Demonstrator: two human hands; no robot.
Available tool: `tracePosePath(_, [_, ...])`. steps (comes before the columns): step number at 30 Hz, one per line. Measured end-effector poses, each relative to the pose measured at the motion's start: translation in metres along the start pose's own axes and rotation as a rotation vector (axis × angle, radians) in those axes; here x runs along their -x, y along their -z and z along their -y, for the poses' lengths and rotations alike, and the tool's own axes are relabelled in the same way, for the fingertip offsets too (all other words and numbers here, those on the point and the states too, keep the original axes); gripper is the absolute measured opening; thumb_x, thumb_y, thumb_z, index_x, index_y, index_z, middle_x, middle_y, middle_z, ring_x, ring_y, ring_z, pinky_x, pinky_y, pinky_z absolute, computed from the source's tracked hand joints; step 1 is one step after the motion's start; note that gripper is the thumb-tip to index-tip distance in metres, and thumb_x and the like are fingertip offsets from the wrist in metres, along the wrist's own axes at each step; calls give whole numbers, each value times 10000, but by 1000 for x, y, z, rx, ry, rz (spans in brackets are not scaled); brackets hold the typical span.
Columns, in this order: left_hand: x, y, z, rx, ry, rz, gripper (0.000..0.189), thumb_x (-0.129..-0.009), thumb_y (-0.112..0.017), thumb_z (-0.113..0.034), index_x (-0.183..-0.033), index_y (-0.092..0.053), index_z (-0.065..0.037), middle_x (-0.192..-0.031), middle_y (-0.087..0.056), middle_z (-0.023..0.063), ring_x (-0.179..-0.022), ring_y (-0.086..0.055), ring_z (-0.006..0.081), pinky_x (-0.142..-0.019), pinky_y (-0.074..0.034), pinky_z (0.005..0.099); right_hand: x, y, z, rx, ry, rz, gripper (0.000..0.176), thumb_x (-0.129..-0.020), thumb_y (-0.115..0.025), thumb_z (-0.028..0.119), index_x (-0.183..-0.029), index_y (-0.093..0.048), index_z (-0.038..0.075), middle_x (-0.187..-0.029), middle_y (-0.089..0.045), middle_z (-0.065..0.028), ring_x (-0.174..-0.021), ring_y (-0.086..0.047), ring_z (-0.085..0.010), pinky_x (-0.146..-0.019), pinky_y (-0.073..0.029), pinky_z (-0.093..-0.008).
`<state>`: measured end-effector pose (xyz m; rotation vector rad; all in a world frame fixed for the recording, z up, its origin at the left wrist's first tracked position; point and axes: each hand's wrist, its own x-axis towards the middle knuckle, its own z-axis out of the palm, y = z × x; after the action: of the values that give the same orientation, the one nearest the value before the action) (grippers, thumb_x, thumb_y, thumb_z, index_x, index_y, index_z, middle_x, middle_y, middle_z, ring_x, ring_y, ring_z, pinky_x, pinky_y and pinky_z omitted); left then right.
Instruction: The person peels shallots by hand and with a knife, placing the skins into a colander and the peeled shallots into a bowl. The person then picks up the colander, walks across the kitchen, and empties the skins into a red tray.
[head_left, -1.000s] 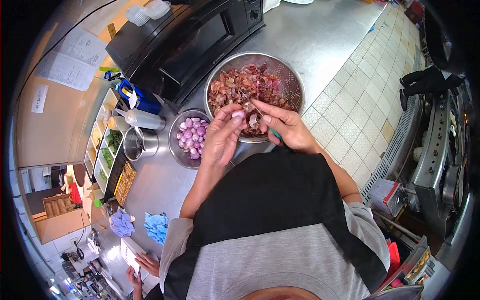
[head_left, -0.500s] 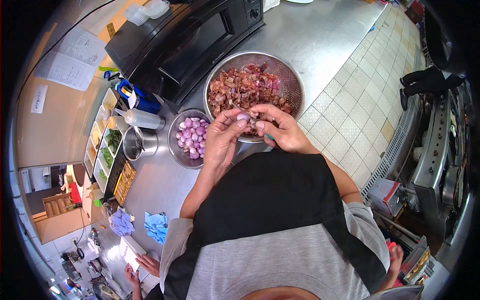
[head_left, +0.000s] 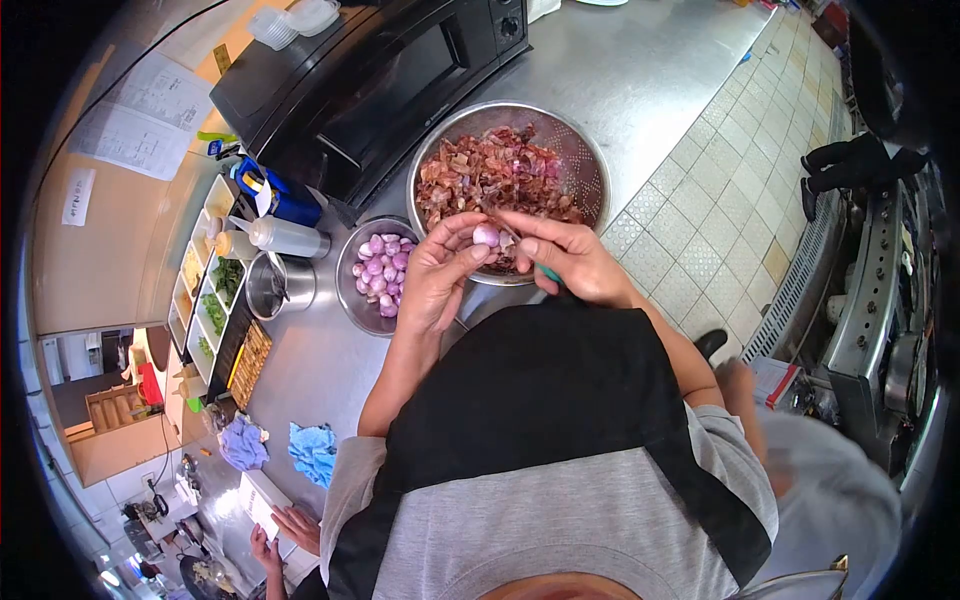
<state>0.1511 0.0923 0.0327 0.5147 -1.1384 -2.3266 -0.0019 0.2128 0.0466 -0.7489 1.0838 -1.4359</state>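
Note:
Over the near edge of a perforated steel colander (head_left: 595, 160), my left hand (head_left: 440, 265) is closed with its fingertips around a purple shallot (head_left: 486, 235). Close against it, my right hand (head_left: 575, 260) is closed round a small knife with a green handle (head_left: 547, 272); its blade is mostly hidden by the fingers. Loose reddish-brown shallot skins (head_left: 490, 175) fill much of the colander. To the left of my left hand stands a steel bowl (head_left: 345, 270) with several peeled purple shallots (head_left: 380, 268) in it.
A black oven (head_left: 390, 90) stands behind the bowls. On the left are squeeze bottles (head_left: 285, 238), a steel pot (head_left: 300, 285), trays of greens (head_left: 215, 312) and blue cloths (head_left: 313, 452). Another person's hands (head_left: 290, 525) hold a white box. A blurred person (head_left: 820, 490) is at right.
My right hand has shifted slightly at the shallot, which now shows more of its purple side. Behind me on the right, a person in grey has moved into view.

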Motion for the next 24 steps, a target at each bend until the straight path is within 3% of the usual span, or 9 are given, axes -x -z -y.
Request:
tracePosePath(7, [0, 2, -2, -138, -41, -34, 303, -815, -622, 18, -1113, -570, 8, -1009, -615, 74, -910, -592, 139, -813, -491, 276, 5, -7, 3, 307, 37, 5, 418, -905, -527, 85, -1317, -488, 143, -727, -533, 10, -528, -412, -33, -479, -362, -178])
tracePosePath(9, [1, 6, -1, -140, -44, -28, 308, -817, -618, 18, -1120, -569, 9, -1024, -616, 82, -912, -595, 140, -809, -493, 276, 0, -3, -8, 407, 246, 31, 399, -910, -518, 97, -1305, -503, 146, -724, -538, 2, -534, -425, -34, -485, -372, -175])
tracePosePath(10, [1, 7, 0, -143, -47, -21, 313, -819, -615, 19, -1128, -567, 10, -1038, -616, 91, -914, -597, 141, -805, -495, 276, 0, -1, -7, 407, 246, 30, 399, -910, -518, 97, -1305, -503, 146, -724, -538, 2, -534, -425, -34, -485, -372, -175])
tracePosePath(12, [2, 7, -2, -109, -32, -5, 316, -823, -611, 17, -1135, -565, 11, -1050, -615, 101, -916, -605, 150, -808, -502, 280, 1, 1, -2, 193, -32, 35, 383, -926, -493, 114, -1308, -494, 124, -736, -540, -14, -531, -434, -53, -477, -376, -184])
tracePosePath(13, [3, 6, -3, -74, -18, 10, 319, -826, -606, 16, -1142, -563, 12, -1061, -615, 112, -919, -613, 159, -811, -508, 284, 0, 3, -2, 194, -32, 38, 383, -926, -493, 114, -1308, -494, 124, -736, -540, -14, -531, -434, -53, -477, -376, -184])
tracePosePath(15, [3, 5, -1, -12, -18, 26, 324, -829, -603, 12, -1150, -558, 14, -1065, -615, 120, -921, -620, 173, -824, -514, 292, -2, 7, -1, -191, -81, 122, 376, -931, -498, 129, -1304, -486, 87, -776, -551, -28, -540, -426, -63, -469, -352, -194])
tracePosePath(19, [1, 4, 1, 124, -30, 15, 337, -838, -588, 13, -1171, -540, 26, -1065, -615, 131, -928, -632, 209, -856, -525, 312, -1, 7, 0, -281, -110, 132, 386, -932, -496, 139, -1311, -468, 68, -776, -548, -44, -544, -432, -72, -460, -354, -196])
tracePosePath(24, [-1, 4, 2, 160, -7, 5, 356, -849, -573, 14, -1199, -511, 39, -1075, -609, 144, -934, -632, 221, -833, -540, 307, -1, 4, 0, -157, -77, 103, 387, -936, -494, 143, -1315, -462, 71, -768, -540, -41, -539, -442, -72, -452, -356, -194])
